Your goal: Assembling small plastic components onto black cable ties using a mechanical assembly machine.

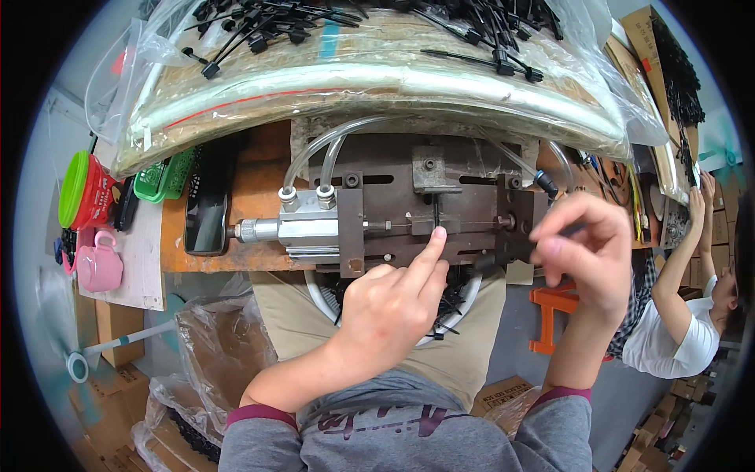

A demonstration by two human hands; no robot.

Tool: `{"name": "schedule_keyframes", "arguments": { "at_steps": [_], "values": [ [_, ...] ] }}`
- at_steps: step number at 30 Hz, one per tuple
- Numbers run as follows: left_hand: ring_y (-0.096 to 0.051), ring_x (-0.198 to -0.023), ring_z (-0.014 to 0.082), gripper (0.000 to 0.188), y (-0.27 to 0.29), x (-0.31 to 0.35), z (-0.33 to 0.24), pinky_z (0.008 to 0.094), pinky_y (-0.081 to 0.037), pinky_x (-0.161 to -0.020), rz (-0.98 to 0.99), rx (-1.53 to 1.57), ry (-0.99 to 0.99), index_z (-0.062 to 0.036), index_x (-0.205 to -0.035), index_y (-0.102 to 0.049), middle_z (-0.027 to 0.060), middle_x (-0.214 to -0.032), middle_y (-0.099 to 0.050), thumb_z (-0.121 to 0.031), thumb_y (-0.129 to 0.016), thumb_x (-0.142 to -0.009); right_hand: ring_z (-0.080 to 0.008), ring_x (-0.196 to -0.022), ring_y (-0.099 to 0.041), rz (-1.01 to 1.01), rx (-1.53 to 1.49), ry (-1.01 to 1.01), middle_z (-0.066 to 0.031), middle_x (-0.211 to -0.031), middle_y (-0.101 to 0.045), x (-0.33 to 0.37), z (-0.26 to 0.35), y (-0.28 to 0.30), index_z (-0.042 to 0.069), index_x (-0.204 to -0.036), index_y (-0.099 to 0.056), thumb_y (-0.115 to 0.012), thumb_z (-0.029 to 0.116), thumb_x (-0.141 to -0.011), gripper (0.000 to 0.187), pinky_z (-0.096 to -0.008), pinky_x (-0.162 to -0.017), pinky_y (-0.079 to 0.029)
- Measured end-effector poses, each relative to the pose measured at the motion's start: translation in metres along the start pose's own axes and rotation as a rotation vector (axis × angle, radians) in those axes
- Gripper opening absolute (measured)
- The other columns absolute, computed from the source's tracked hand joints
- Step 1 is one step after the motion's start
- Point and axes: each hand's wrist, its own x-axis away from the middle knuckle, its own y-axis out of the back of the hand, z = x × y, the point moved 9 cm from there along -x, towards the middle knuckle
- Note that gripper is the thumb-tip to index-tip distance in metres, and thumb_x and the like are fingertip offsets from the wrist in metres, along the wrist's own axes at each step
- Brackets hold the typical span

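My left hand reaches over a dark metal fixture, its index finger stretched out and the other fingers bent. That fingertip presses on a small black piece in the middle of the fixture, under a metal block. A thin rod runs sideways through this spot. At the fixture's right end hovers my right hand, fingers curled and thumb near the index finger. A dark, motion-smeared thing shows by its fingertips; its kind cannot be made out. A silver air cylinder is mounted at the left.
Black cable ties lie heaped on a plastic-covered board behind the fixture. Clear hoses arch over it. A phone, green basket and pink mug stand left. An orange stool and another person are right.
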Motion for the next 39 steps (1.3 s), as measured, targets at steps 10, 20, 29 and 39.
{"name": "schedule_keyframes", "arguments": {
  "at_steps": [10, 20, 29, 39],
  "values": [
    [-0.070, -0.086, 0.0213, 0.035, 0.061, -0.002, 0.006, 0.0303, -0.061, -0.072, -0.155, 0.574, 0.069, 0.0017, -0.106, -0.071, 0.0199, -0.108, -0.066, 0.006, -0.078, -0.073, -0.0068, -0.071, -0.064, 0.036, 0.080, 0.232, -0.0050, -0.086, -0.070, -0.041, 0.017, -0.024, 0.001, -0.113, -0.065, -0.079, 0.004, -0.077, 0.038, -0.0195, -0.062, -0.048],
    [-0.068, -0.075, 0.0183, 0.025, 0.001, 0.010, 0.000, 0.0282, -0.055, -0.068, -0.142, 0.110, 0.020, 0.0003, -0.093, -0.068, 0.0170, -0.125, -0.063, -0.006, -0.078, -0.071, -0.0294, -0.092, -0.064, -0.322, 1.096, 0.515, -0.0135, -0.100, -0.068, -0.141, 0.039, 0.003, 0.008, -0.105, -0.068, -0.076, 0.042, -0.078, 0.044, -0.0414, -0.081, -0.050],
    [-0.066, -0.067, 0.0165, 0.026, -0.005, 0.004, -0.001, 0.0266, -0.052, -0.062, -0.110, -0.045, -0.017, -0.0023, -0.092, -0.069, 0.0148, -0.122, -0.067, -0.010, -0.078, -0.069, -0.0348, -0.086, -0.062, -0.118, 1.071, 0.708, -0.0144, -0.091, -0.065, -0.117, 0.052, -0.023, 0.004, -0.093, -0.061, -0.066, 0.017, -0.087, 0.015, -0.0427, -0.077, -0.049],
    [-0.063, -0.060, 0.0148, 0.025, -0.005, 0.006, -0.002, 0.0254, -0.050, -0.056, -0.105, -0.081, -0.061, -0.0023, -0.091, -0.070, 0.0144, -0.123, -0.066, -0.010, -0.079, -0.069, -0.0319, -0.079, -0.062, -0.181, 1.060, 0.919, -0.0130, -0.089, -0.060, -0.088, 0.054, -0.018, 0.006, -0.108, -0.063, -0.063, 0.003, -0.088, 0.019, -0.0386, -0.070, -0.050]
  ]
}}
